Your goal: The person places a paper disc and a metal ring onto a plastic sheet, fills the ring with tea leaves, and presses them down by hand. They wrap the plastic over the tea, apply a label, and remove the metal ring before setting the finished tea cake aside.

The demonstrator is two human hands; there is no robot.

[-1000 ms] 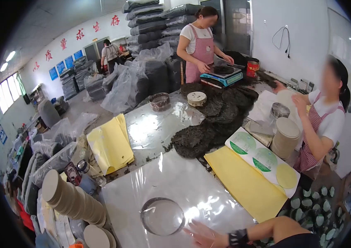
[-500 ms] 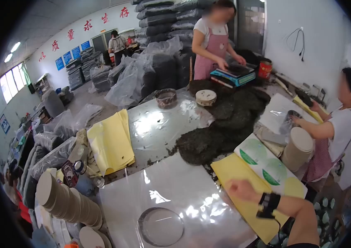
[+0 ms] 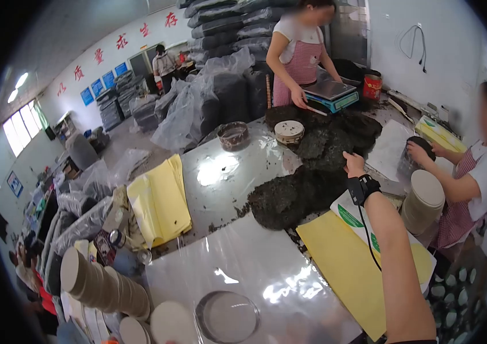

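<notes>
Right hand (image 3: 356,164) reaching over the surface (image 3: 197,186) now, and I've got its grip narrow, fingers curled in at the dark discs (image 3: 325,150); whether they pinch one, I can't tell. My left hand is out of view. Ring (image 3: 199,318) down on the clear sheet (image 3: 255,246), pale disc (image 3: 172,322) beside it, yellow paper (image 3: 341,252) by the right forearm (image 3: 395,258).

Bright white ceiling tubes (image 3: 21,80) and daylight from the barred window (image 3: 24,129) throw hard glare onto the glossy clear plastic sheet (image 3: 215,243) — the room bends, darkening to black at the edges.
</notes>
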